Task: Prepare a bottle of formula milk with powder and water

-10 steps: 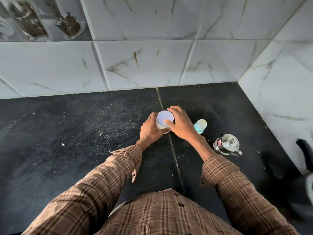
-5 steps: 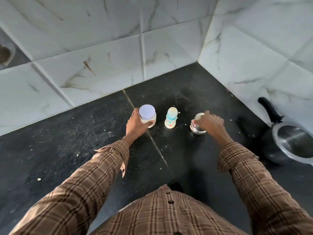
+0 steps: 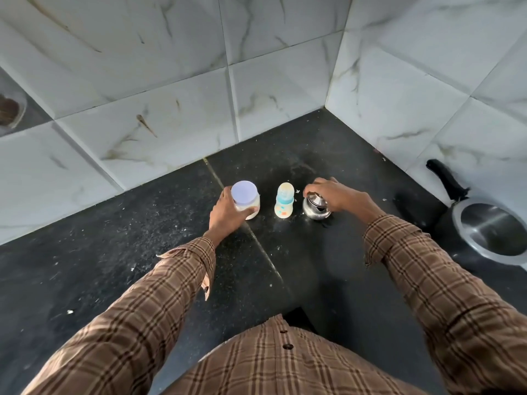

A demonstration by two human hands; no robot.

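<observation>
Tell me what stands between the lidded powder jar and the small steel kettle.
The head view shows the baby bottle standing upright between the powder jar and the steel kettle, touching neither. Bare black counter shows on either side of it.

A black stone worktop (image 3: 119, 252) fills the lower part of the view, dusted with pale specks and crumbs. A thin seam (image 3: 265, 252) runs across it from 12 o'clock toward 5 o'clock. White marble-look tiles (image 3: 159, 115) with brown veins cover the wall at 12 o'clock, meeting a second tiled wall (image 3: 427, 81) in a corner at 1 o'clock. At 3 o'clock a steel pan (image 3: 490, 232) with a black handle (image 3: 447, 178) stands by that wall. At 9 o'clock one tile (image 3: 11, 109) carries a dark printed picture.
</observation>
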